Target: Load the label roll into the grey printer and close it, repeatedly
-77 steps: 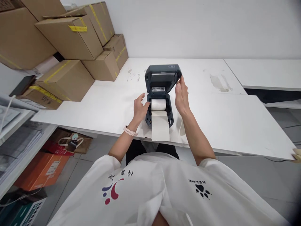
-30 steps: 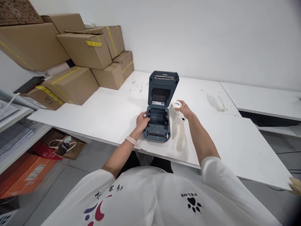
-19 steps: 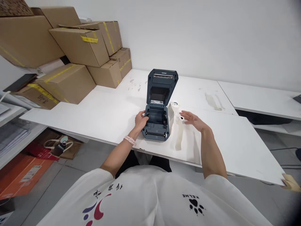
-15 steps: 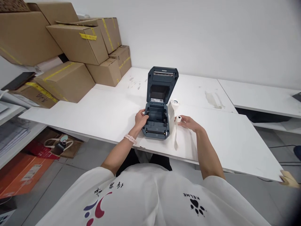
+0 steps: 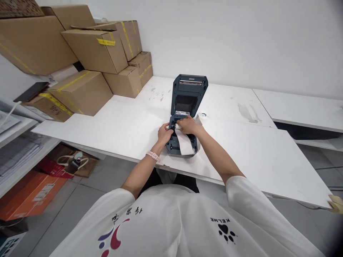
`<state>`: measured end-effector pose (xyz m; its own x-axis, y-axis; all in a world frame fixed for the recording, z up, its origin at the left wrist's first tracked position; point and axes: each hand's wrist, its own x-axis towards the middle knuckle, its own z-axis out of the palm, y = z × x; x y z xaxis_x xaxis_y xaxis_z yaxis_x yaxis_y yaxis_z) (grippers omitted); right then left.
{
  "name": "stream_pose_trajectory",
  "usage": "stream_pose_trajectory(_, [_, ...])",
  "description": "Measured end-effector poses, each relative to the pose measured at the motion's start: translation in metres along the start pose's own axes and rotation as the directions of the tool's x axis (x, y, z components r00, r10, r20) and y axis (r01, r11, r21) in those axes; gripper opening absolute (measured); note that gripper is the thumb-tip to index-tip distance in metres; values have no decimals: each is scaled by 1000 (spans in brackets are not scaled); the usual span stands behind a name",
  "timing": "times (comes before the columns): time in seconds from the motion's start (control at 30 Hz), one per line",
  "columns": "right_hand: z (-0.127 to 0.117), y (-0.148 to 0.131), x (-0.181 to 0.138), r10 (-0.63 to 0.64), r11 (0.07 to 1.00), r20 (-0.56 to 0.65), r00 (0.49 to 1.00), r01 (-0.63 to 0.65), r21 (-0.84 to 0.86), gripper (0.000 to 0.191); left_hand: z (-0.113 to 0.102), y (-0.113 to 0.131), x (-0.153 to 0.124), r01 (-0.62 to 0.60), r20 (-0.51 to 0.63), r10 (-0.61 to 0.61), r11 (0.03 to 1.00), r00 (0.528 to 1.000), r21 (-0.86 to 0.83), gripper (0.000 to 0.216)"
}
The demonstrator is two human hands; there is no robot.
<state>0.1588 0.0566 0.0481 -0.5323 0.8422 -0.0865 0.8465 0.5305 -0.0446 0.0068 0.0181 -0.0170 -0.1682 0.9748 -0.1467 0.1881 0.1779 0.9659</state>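
A dark label printer [image 5: 174, 151] stands on the white table with its lid [image 5: 190, 91] swung up. My left hand [image 5: 164, 134] grips the printer's left side, thumb over the inner edge. Inside the printer's bay, my right hand [image 5: 187, 125] is closed on a small roll of label paper, mostly hidden under the fingers. From this roll a white paper strip [image 5: 184, 142] hangs down toward me across the printer's front. Another white roll [image 5: 203, 115] is on the table just right of the printer, partly hidden.
Cardboard boxes [image 5: 80, 91] with yellow tape are stacked at the table's left end. The table's front edge [image 5: 128, 160] runs close to my body. A white wall rises behind the table [image 5: 230, 150]. An orange box [image 5: 32, 194] lies on the floor at left.
My right hand has carried the label roll from beside the printer leftward into its bay, and the paper strip now lies across the printer's front. My left hand stays on the printer's side.
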Motion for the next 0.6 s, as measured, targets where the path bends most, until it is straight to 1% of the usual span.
stream_pose_trajectory(0.07, [13,-3,3,5,1000,-19,1000,-5,-25,26,0,1,-1,5,4,-5,1000,1000,5,61])
stream_pose_trajectory(0.13, [18,-4,-6,-3,1000,-51,999,2,-30,27,-1,0,-1,-4,9,4,1000,1000,0,62])
stream_pose_trajectory(0.27, [17,-11,-47,-14,1000,-144,990,15,9,32,-1,-1,-4,2,14,-2,999,1000,-40,63])
stream_pose_trajectory(0.33, [23,-21,-73,-10,997,-218,976,25,68,34,-1,0,-6,10,54,-5,995,999,-103,63])
stream_pose_trajectory(0.4, [33,-34,-95,0,988,-320,947,50,147,35,0,2,-7,42,142,-17,984,990,-175,66])
stream_pose_trajectory(0.47, [47,-48,-111,29,973,-425,905,71,218,35,0,3,-6,86,224,-35,972,974,-218,70])
stream_pose_trajectory(0.53, [59,-59,-119,63,960,-493,868,82,267,36,0,4,-5,105,250,-44,966,967,-235,72])
stream_pose_trajectory(0.6, [66,-65,-122,81,945,-529,845,103,311,36,-1,4,-4,100,248,-38,964,968,-246,73])
